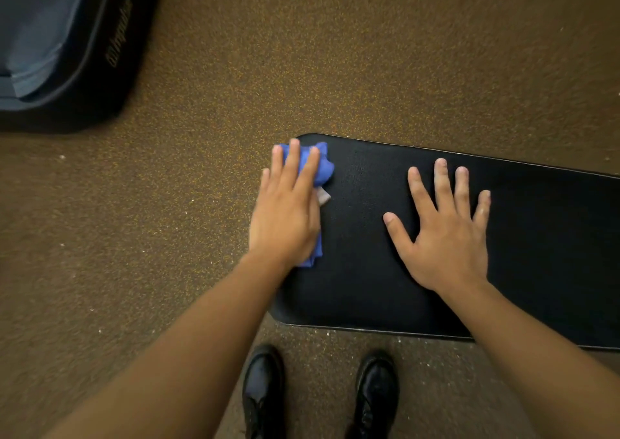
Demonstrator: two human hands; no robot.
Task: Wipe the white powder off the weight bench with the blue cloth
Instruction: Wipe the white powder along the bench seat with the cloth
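The black padded weight bench [369,271] runs from the centre off the right edge. A crumpled blue cloth [322,167] lies at the bench's left end, and my left hand [288,210] presses flat on it, fingers together and pointing away from me. A small grey tag sticks out from under that hand. My right hand [446,230] rests flat on the bench top with fingers spread, holding nothing. The pad looks dark, with no white powder visible on it.
A speckled brown rubber floor [167,237] surrounds the bench, with white specks scattered on it near the bench's front edge. A dark machine base [100,53] sits at the top left. Two black shoes [265,391] stand below the bench.
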